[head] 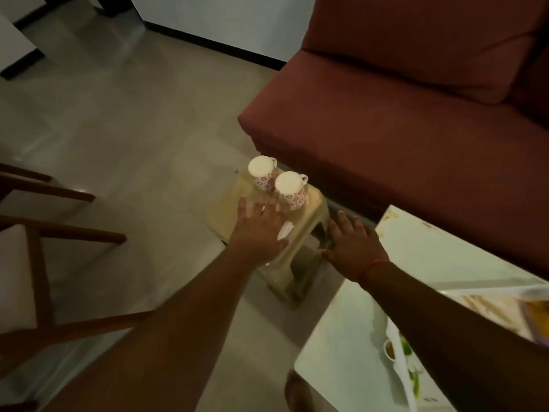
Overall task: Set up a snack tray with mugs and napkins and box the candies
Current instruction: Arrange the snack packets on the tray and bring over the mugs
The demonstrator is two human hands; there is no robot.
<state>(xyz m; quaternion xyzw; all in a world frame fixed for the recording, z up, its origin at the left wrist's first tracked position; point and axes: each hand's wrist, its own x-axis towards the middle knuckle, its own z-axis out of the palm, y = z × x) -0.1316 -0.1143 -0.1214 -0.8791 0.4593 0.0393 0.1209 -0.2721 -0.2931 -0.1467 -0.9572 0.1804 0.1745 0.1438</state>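
Two white ceramic mugs w/ red flower print stand upside down, bases up, on a low beige plastic stool. Far mug sits at the stool's far-left corner, near mug just beside it toward the far-right edge; handles point right. Whether they touch is unclear.

Left hand hovers flat over the stool top, fingers spread wide, tips close to the near mug's side, holding nothing. A small white piece, maybe paper, shows under its thumb side; blurred, can't tell more. Right hand also spread, empty, over the stool's right edge, btwn stool and the pale white table; red thread on the wrist.

Stool's far edge is near the dark red cushioned sofa; the table corner is near its right side. Open grey tile floor lies left and front of the stool. Wooden chair frame w/ pale seat well apart at left. A tray edge w/ green bits shows on the table's near part, blurred.
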